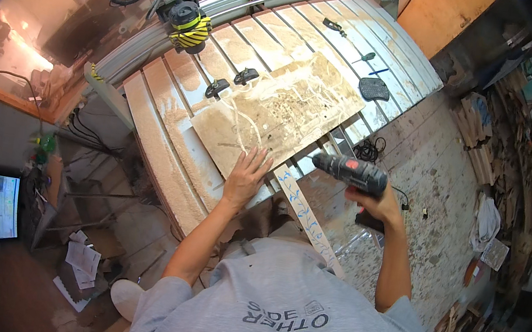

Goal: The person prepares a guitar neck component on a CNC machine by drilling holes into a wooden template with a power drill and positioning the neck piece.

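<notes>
My left hand (249,176) lies flat on the near edge of a wooden board (224,131), fingers stretched out and holding nothing. Pale cut grooves and dark specks mark the board's face. In my right hand (377,203) is a black cordless drill (353,171) with a red spot on its side, its nose turned left toward the board's near corner. The drill is held off the board, over the table edge. Below it a long light wood strip (309,219) with blue markings slants from the table toward my body.
The slotted machine table (168,147) is dusted with sawdust. Two black clamps (245,76) stand at the board's far edge; a spindle head (189,27) hangs beyond. A dark pad (374,89) and small tools lie right. Wood scraps (480,152) pile at far right; a monitor (4,205) glows left.
</notes>
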Motion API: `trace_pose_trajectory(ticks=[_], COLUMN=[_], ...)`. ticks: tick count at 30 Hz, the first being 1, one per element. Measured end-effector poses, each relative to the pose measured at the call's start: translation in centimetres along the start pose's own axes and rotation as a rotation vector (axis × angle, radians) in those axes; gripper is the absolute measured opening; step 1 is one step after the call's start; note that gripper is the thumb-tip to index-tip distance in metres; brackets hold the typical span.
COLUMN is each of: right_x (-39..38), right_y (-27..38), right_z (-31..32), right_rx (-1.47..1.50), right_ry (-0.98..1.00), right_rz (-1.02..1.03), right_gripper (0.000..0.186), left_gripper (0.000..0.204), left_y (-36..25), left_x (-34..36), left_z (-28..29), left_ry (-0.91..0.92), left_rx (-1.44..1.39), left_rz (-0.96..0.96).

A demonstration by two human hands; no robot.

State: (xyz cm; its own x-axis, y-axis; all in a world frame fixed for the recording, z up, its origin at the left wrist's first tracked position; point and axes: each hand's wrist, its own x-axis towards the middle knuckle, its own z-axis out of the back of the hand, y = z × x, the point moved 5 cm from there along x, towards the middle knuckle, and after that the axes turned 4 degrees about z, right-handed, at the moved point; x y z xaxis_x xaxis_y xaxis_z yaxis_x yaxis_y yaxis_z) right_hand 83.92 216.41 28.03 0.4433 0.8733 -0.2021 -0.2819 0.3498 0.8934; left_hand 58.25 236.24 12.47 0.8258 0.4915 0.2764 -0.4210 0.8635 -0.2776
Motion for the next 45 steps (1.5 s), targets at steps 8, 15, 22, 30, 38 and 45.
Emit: trace_pose_trajectory(ticks=[8, 15, 22, 30, 38, 45], right_x=[-1.0, 2.8, 5.5, 10.1, 12.3, 13.6], right_y=[-3.6, 0.7, 4.2, 8.1, 9.0, 8.5], right_z=[-0.4, -1.8, -4.0, -5.9, -6.9, -7.6], right_rx=[0.07, 0.044, -0.033, -0.467, -0.582, -0.589], right_ry=[0.009, 0.061, 0.182, 0.254, 0.334, 0.385], right_rz=[-0.179, -0.051, 0.015, 0.245, 0.216, 0.18], right_gripper=[0.033, 0.034, 0.04, 0.039, 0.036, 0.039], left_gripper=[0.06, 0.038, 0.026, 0.024, 0.024, 0.027], left_y=[-0.4, 0.3, 0.1, 0.5, 0.8, 1.2], left_x=[0.2, 2.1, 3.9, 3.7, 3.6, 3.6], left_z=[0.9, 1.4, 1.0, 0.9, 1.1, 0.7], left_ry=[0.001, -0.092, -0.231, -0.231, -0.196, -0.202], left_rx=[0.017, -0.294, -0.202, -0.221, -0.317, -0.319], left_rz=[0.003, 0.245, 0.409, 0.422, 0.49, 0.492])
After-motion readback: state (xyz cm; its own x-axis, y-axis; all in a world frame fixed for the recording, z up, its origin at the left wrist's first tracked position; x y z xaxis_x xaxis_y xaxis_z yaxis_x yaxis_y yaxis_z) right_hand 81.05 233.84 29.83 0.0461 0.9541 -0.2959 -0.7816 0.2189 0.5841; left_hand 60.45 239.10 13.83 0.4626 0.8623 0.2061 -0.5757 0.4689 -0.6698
